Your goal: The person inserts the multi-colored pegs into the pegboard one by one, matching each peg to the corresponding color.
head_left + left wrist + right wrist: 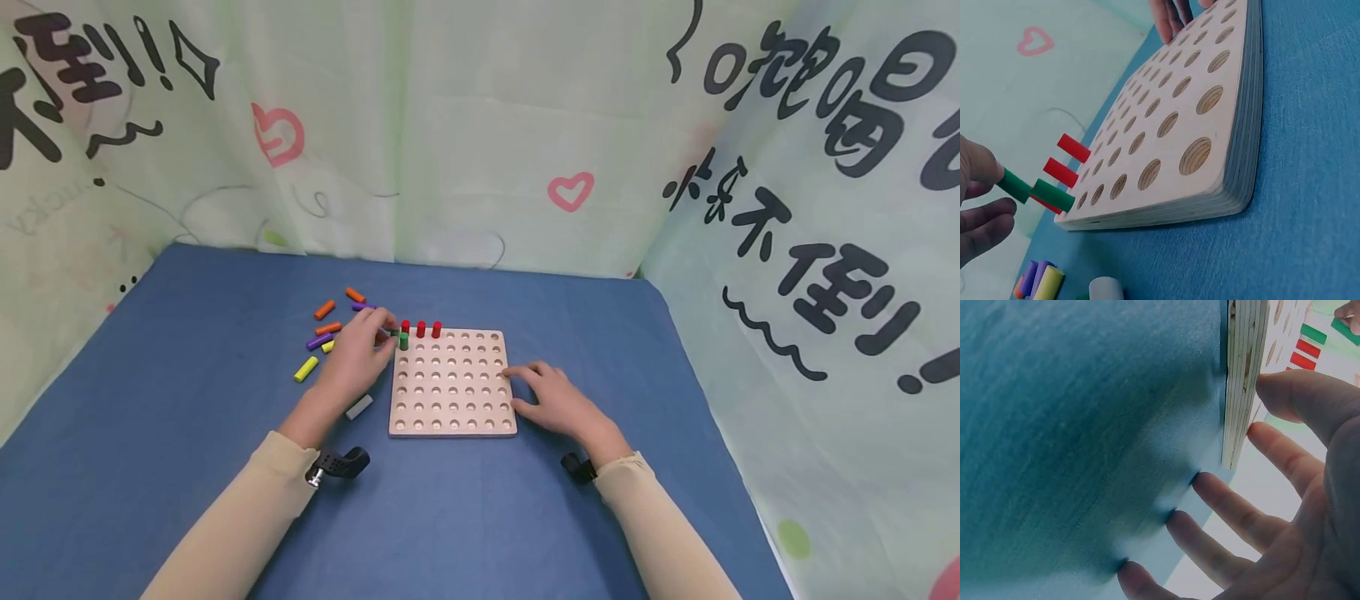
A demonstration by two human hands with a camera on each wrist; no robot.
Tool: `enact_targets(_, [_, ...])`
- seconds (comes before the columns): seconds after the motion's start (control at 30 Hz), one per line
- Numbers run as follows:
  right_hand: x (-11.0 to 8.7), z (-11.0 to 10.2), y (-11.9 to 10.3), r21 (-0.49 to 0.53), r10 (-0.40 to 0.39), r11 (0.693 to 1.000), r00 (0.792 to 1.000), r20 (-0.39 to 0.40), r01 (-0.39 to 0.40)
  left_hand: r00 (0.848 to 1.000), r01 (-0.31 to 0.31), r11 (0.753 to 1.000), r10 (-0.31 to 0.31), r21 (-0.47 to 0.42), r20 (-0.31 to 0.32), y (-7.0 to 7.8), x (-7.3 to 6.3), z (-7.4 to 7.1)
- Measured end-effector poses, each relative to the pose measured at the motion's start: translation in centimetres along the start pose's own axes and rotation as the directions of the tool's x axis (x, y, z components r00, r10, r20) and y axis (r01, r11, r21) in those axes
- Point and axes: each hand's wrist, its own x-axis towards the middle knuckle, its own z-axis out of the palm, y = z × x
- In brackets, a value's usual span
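My left hand [358, 352] is over the far left corner of a wooden pegboard [453, 398], pinching a green peg [1014, 185] between thumb and fingers. Just beside it, another green peg [1054, 195] stands in a hole of the left column. Along the far row, three red pegs [421, 330] stand upright. At the board's right edge rests my right hand [557, 402], its fingers spread. In the right wrist view its thumb [1300, 394] and index finger touch the board's side, while the other fingertips [1205, 482] meet the blue cloth.
Loose orange [325, 310], purple [319, 342] and yellow pegs [306, 369] lie left of the board. A grey peg [359, 407] lies near its left edge. A blue cloth [465, 508] covers the table, with printed curtains [450, 167] behind and at the sides.
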Motion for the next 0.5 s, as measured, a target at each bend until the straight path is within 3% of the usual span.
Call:
enact_targets(0.17, [-0.1,0.0,0.0,0.009,0.004,1.0,1.0,-0.005,-0.004,1.0,-0.024,0.999,0.024,0.033,-0.011,0.3,0.5,0.7])
enact_targets(0.5, [-0.2,0.2,0.0,0.002,0.002,1.0,1.0,-0.005,-0.002,0.997,-0.068,0.992,0.065,0.109,0.029,0.2,1.5,1.7])
